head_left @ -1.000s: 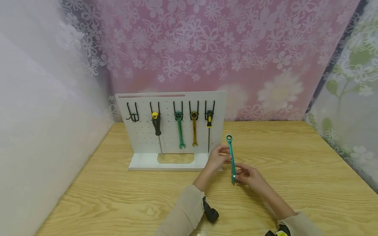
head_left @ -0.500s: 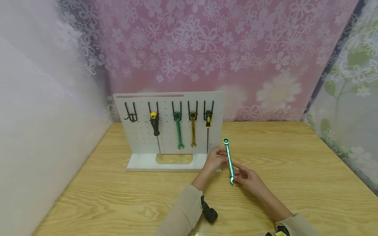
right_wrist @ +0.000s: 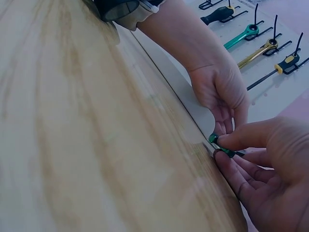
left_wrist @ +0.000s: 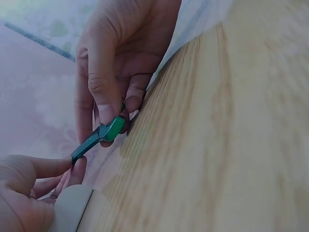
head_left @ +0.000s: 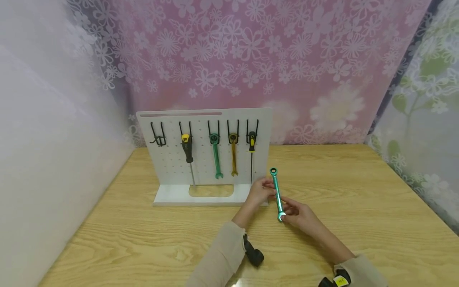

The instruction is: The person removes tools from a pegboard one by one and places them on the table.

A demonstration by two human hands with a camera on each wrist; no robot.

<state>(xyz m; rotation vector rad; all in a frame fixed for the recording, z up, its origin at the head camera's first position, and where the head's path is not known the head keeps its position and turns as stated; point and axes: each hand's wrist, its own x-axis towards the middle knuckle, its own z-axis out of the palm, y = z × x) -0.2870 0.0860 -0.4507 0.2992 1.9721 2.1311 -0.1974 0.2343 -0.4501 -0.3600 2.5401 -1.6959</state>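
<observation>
A shiny green combination wrench (head_left: 277, 193) stands steeply tilted beside the pegboard's right edge, ring end up and open-jaw end down. My left hand (head_left: 259, 193) pinches its shaft between thumb and fingers, which the left wrist view shows closely. Lower down, my right hand (head_left: 301, 217) pinches the open end with thumb and fingertips. Seen from the right wrist, that end (right_wrist: 213, 138) shows between the right thumb and fingers, while most of the shaft is hidden.
The white pegboard (head_left: 172, 167) stands left of my hands. From its hooks hang a large screwdriver (head_left: 187, 147), a green wrench (head_left: 216, 157), a gold wrench (head_left: 234, 155) and a small screwdriver (head_left: 252, 143). The leftmost hook (head_left: 158, 139) carries nothing. A wooden table (head_left: 125, 239) lies beneath.
The wrench has turned a little in my hands, so its open end's face now shows toward the head camera. Its ring end has shifted slightly left and down. Both hands keep their grip.
</observation>
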